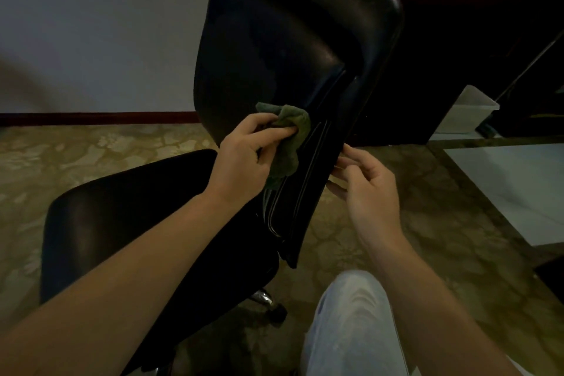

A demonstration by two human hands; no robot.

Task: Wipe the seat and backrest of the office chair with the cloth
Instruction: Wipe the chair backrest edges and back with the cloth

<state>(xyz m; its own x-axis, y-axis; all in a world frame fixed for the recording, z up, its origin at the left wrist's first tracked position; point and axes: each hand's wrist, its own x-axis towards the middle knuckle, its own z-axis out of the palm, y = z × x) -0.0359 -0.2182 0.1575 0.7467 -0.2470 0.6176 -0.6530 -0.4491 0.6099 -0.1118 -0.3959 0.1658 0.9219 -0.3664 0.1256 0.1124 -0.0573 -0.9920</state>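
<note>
The left hand bunches the nubby green cloth in curled fingers, pressing it against the glossy black backrest just ahead. The right hand pinches the backrest's rounded edge close by, probably to steady it. The smooth, dark seat lies under the left forearm.

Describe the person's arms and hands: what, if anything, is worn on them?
The left arm and the right arm are bare to the frame's edge; no sleeves show. The left hand and the right hand wear no gloves, and no watch, bracelet or ring shows.
</note>
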